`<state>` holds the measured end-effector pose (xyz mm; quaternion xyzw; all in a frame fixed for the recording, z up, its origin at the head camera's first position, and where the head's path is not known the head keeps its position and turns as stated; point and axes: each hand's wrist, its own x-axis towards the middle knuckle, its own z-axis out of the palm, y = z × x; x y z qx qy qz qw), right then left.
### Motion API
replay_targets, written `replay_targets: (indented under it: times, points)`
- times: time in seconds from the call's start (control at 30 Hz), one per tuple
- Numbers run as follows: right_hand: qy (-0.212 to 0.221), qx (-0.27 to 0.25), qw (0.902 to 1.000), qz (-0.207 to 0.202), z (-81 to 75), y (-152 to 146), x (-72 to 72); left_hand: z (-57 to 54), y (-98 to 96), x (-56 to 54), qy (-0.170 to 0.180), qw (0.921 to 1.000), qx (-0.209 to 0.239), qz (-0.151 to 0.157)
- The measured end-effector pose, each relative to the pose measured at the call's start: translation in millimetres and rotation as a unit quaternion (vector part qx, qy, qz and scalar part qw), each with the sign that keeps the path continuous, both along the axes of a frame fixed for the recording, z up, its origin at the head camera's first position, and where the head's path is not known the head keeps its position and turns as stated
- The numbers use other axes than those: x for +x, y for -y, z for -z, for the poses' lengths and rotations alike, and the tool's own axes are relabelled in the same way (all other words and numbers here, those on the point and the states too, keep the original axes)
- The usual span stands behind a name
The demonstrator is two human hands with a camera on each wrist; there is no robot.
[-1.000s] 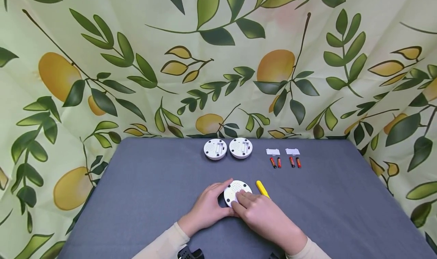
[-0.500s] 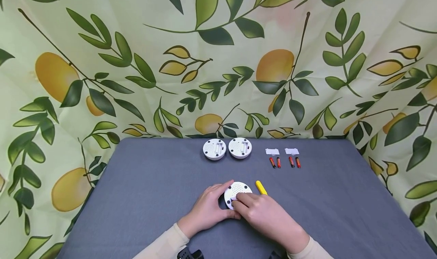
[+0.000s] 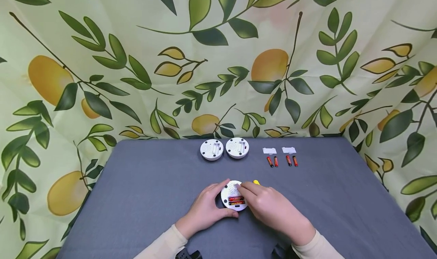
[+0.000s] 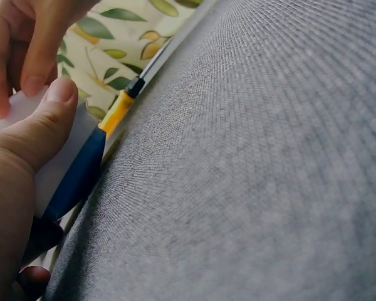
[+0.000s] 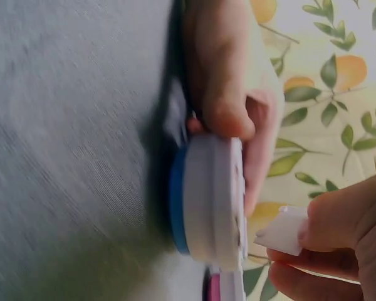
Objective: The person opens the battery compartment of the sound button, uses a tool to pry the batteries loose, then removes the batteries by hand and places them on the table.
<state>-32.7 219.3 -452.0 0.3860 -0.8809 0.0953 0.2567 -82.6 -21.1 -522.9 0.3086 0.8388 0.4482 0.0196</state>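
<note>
My left hand [image 3: 208,207] grips a round white device [image 3: 225,193] by its side, thumb at the near edge and fingers round the far edge. Its blue face [image 5: 177,200] is turned down to the table. Two red batteries [image 3: 236,201] lie side by side in the uncovered compartment on top. Just right of the compartment, my right hand [image 3: 269,207] pinches a small white battery cover [image 5: 287,231] between thumb and fingers, held apart from the device. A screwdriver with a yellow handle [image 4: 116,113] lies behind the right hand, mostly hidden in the head view.
Two more round white devices [image 3: 211,149] stand at the back of the grey table [image 3: 153,183], their compartments uncovered. To their right are two white battery covers [image 3: 269,150], with several red batteries [image 3: 288,160] in front. A leaf-patterned cloth [image 3: 170,99] hangs behind.
My right hand has drawn back to the right and lifted the battery cover off the device, so the two red batteries now show. The left hand keeps its grip. The head view has shifted slightly.
</note>
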Motion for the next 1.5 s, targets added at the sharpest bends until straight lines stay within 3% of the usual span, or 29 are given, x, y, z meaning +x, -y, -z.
replay_targets:
  times: [0.27,0.57,0.7,0.8,0.93,1.17,1.3,1.5]
  points:
    - [0.018,-0.082,0.9940,0.071,-4.9,-42.7,-20.4,0.1,0.8,-0.1,-0.006,0.9999,-0.009,-0.002]
    - [-0.010,-0.154,0.9733,0.170,-4.7,-109.3,-42.5,-1.4,0.9,-1.4,0.009,0.9999,-0.013,-0.001]
    - [0.001,-0.173,0.9632,0.206,-4.7,-139.0,-51.4,-2.2,1.5,-3.0,0.000,0.9999,-0.013,-0.004]
    - [0.029,-0.200,0.9468,0.251,1.4,-164.5,-56.4,-2.7,1.1,-2.4,-0.006,0.9998,-0.017,-0.005]
    - [0.078,-0.243,0.9137,0.316,15.7,-193.9,-60.2,-2.5,0.0,0.7,0.002,0.9997,-0.023,-0.004]
    - [0.172,-0.261,0.8603,0.403,29.4,-210.8,-75.5,2.0,1.0,2.4,0.005,0.9999,-0.016,-0.004]
    - [0.212,-0.242,0.8466,0.424,37.8,-215.7,-85.3,2.4,1.4,3.6,0.005,0.9998,-0.019,-0.007]
    - [0.218,-0.200,0.8404,0.454,42.9,-216.0,-92.8,-0.2,0.3,2.7,0.008,0.9996,-0.026,-0.006]
